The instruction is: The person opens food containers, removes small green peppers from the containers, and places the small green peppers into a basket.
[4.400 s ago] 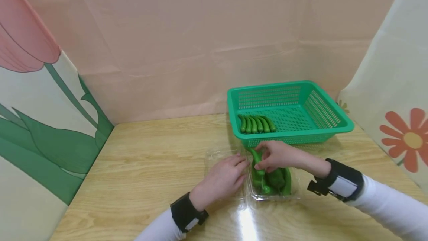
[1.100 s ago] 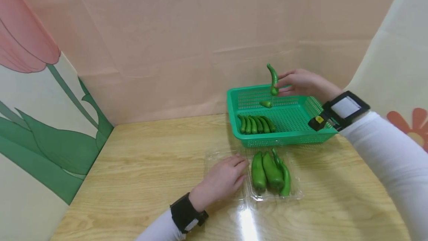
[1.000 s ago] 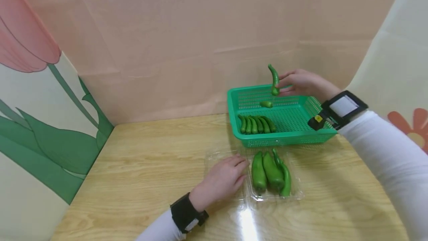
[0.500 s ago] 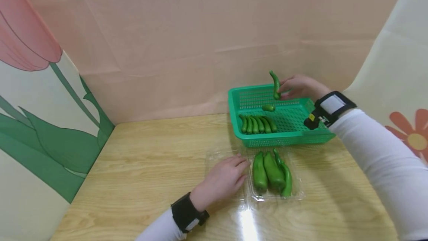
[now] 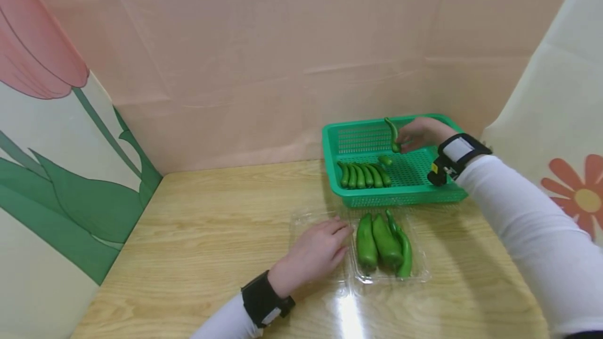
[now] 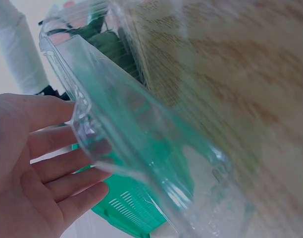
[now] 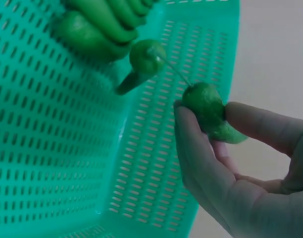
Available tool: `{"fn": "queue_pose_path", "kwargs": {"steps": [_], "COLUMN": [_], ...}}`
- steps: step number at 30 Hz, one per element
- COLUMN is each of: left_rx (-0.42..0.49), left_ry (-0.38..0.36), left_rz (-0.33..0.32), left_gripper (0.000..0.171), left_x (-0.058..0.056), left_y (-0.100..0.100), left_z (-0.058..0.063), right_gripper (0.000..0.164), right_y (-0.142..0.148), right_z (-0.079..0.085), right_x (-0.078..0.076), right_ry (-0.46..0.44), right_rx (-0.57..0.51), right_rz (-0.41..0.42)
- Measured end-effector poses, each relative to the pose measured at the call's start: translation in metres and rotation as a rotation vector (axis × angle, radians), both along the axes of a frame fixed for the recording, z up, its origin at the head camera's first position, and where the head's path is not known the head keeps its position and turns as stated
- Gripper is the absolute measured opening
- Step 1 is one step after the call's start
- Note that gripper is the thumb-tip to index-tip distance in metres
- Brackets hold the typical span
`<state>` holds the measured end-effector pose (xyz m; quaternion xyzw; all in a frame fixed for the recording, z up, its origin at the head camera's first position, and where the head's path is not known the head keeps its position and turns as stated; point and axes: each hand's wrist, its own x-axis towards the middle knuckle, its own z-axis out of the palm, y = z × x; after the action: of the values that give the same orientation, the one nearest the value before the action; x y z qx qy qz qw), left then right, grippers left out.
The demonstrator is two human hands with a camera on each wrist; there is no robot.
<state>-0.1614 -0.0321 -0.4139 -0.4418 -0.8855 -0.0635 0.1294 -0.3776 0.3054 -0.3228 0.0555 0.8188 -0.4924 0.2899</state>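
In the head view my right hand (image 5: 421,132) pinches a curved green chili pepper (image 5: 392,135) over the green basket (image 5: 405,193). A second chili pepper (image 7: 145,58) hangs from it by a thin thread, plainest in the right wrist view. Several small green peppers (image 5: 363,176) lie in a row at the basket's front left. My left hand (image 5: 314,252) lies at the lid half of a clear plastic clamshell box (image 5: 418,276); in the left wrist view its nearly straight fingers touch the plastic edge. Three larger green peppers (image 5: 387,242) lie in the box's right half.
The wooden table (image 5: 212,224) extends left and in front of the box. A pink cloth wall (image 5: 235,67) stands behind, with printed flower panels (image 5: 587,200) at both sides. The box sits close in front of the basket.
My right hand carried the joined pair of chili peppers from the box to above the basket, and has since lowered them into it. The left hand has stayed in place.
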Motion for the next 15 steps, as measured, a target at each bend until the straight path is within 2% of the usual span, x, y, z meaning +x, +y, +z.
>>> {"fn": "queue_pose_path", "kwargs": {"steps": [7,15], "left_rx": [0.005,-0.002], "left_ry": [0.009,-0.002], "left_rz": [0.002,0.009], "left_gripper": [0.042,0.043], "left_x": [-0.001,-0.001], "left_y": [0.0,0.0], "left_z": [-0.001,-0.001], "right_gripper": [0.062,0.057], "right_y": [0.01,0.008], "right_z": [-0.009,-0.014], "right_x": [-0.008,-0.012], "right_ry": [-0.049,-0.083], "right_rx": [0.011,0.145], "right_rz": [0.103,0.161]}}
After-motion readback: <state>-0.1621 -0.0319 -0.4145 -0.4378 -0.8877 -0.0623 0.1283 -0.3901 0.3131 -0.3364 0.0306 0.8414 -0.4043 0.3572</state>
